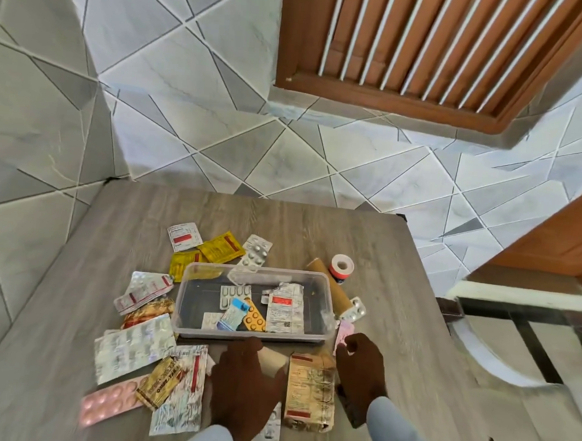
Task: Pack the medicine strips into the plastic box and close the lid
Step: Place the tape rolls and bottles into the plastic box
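The clear plastic box point(254, 301) sits lidless on the counter point(399, 261), a few medicine strips point(283, 308) inside, just beyond both grips. Left grip point(243, 384) lies spread, palm down, over loose strips; right grip point(359, 367) curls loosely, pinching nothing visible.

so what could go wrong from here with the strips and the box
1. Many strips lie loose around the box, like the pink strip near the table's front edge; a sweeping hand could knock it off.
2. The left hand covers a strip, so one could be missed.
3. No lid is in view, and the large gold strip may sit high and block closing.
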A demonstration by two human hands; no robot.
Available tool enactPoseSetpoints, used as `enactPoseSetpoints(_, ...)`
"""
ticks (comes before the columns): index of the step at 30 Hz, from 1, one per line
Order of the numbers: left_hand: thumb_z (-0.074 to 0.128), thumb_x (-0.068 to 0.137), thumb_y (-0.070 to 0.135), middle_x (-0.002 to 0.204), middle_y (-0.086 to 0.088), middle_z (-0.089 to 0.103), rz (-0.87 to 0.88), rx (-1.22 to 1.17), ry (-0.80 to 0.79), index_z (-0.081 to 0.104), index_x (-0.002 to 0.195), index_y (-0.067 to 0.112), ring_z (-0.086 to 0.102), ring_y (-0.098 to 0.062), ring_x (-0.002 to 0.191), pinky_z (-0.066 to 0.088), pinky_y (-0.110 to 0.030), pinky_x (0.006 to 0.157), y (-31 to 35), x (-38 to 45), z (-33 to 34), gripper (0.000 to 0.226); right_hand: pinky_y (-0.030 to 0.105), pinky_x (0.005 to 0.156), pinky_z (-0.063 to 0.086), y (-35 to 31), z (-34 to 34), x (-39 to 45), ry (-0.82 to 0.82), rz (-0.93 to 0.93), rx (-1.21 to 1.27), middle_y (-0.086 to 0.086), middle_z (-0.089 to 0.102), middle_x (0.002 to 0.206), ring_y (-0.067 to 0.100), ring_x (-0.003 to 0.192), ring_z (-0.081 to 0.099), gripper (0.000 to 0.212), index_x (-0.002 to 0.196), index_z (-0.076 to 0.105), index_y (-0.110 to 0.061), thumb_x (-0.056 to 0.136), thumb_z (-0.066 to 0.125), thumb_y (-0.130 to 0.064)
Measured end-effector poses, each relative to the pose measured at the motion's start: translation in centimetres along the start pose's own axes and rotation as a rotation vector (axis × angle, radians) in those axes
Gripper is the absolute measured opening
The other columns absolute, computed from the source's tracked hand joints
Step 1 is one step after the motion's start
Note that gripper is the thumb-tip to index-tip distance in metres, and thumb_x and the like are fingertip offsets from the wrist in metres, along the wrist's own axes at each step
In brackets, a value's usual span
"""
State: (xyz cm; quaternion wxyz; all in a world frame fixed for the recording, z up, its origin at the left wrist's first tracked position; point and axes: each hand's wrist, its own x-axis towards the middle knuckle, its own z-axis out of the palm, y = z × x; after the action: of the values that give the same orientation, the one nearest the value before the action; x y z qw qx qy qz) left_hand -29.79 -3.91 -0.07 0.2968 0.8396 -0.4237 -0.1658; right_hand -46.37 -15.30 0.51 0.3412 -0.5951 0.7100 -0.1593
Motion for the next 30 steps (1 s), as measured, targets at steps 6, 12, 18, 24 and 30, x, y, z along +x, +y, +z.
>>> enactPoseSetpoints(6,0.067,0.064,0.058,0.115,0.006,0.047,0.206,-0.083,-0.014,0.037,0.106,0.037,0.05,-0.009,0.098,0.042,-0.023,0.084,4.3,-1.8,2.3,0.056,0.033,0.083,0.05,0.4,-1.4,4.7,0.01,-0.146,0.015,0.002,0.065,0.105,0.017,0.091,0.059,0.018,0.106,0.06,-0.019,0.09,0.059,-0.026)
enactPoseSetpoints(12,0.072,0.065,0.046,0.116,0.004,0.046,0.29,-0.17,0.073,0.042,0.111,0.033,0.053,-0.016,0.101,0.054,-0.035,0.076,11.2,-0.7,5.5,0.056,0.04,0.089,0.05,-0.4,-2.9,9.5,-0.124,-0.282,-0.051,0.004,0.054,0.116,0.026,0.107,0.057,0.043,0.12,0.053,-0.02,0.082,0.065,-0.035)
enactPoseSetpoints(18,0.072,0.068,0.046,0.111,0.012,0.045,0.237,-0.14,0.149,0.041,0.113,0.036,0.047,-0.007,0.104,0.044,-0.021,0.088,14.0,1.8,6.2,0.055,0.04,0.088,0.05,-1.9,-2.2,12.6,-0.315,-0.306,-0.298,0.007,0.056,0.115,0.029,0.108,0.055,0.045,0.11,0.054,-0.016,0.077,0.06,-0.047)
enactPoseSetpoints(24,0.075,0.068,0.041,0.109,0.023,0.038,0.186,-0.07,0.211,0.032,0.112,0.047,0.04,0.006,0.11,0.035,-0.005,0.087,12.3,2.3,4.1,0.061,0.037,0.086,0.051,-1.7,-2.6,13.1,-0.307,-0.306,-0.27,0.006,0.06,0.111,0.026,0.102,0.06,0.036,0.107,0.054,-0.019,0.084,0.056,-0.047)
enactPoseSetpoints(30,0.069,0.067,0.047,0.106,0.015,0.048,0.086,0.009,0.336,0.045,0.109,0.033,0.047,-0.004,0.096,0.044,-0.032,0.087,7.7,3.4,-0.2,0.05,0.031,0.064,0.053,-1.3,-5.8,11.0,-0.236,-0.279,-0.128,-0.002,0.061,0.078,0.013,0.068,0.06,0.022,0.082,0.053,-0.023,0.085,0.061,-0.044)
